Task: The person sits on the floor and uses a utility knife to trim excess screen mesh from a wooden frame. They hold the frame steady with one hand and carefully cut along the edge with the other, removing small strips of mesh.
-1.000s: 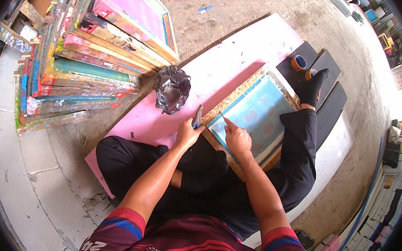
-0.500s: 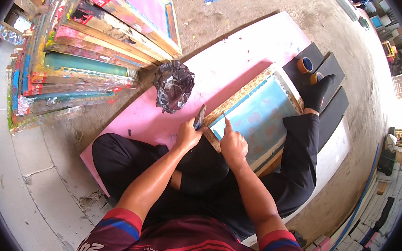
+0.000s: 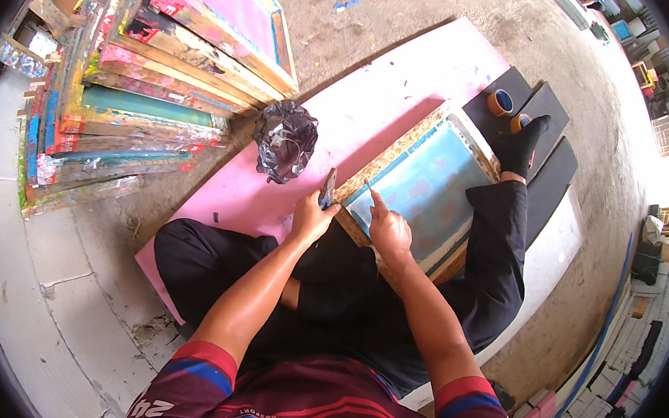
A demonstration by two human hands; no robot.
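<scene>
The person sits on the floor with a wooden-framed printing screen propped across the lap, its near corner right under both hands. The left hand is curled closed around a small dark flat tool, blade pointing up and away, right at the frame's near-left corner; whether the blade touches the wood I cannot tell. The right hand rests on the screen's near edge, most fingers folded in, the index finger stretched out and pressing down on the blue mesh just inside the frame. It holds nothing that I can see.

The screen itself: a pale wooden frame, speckled and paint-stained along the left rail, around a light blue mesh with faint pinkish round patches showing through. It lies tilted, the far end reaching toward the person's dark-socked foot, the right side resting on the black trouser leg.

Under it all lies a pink board on the concrete floor. A crumpled shiny black bag sits on the board just left of the left hand. Two rolls of tape lie on black mats beyond the foot. A stack of paint-streaked frames leans at the far left.
</scene>
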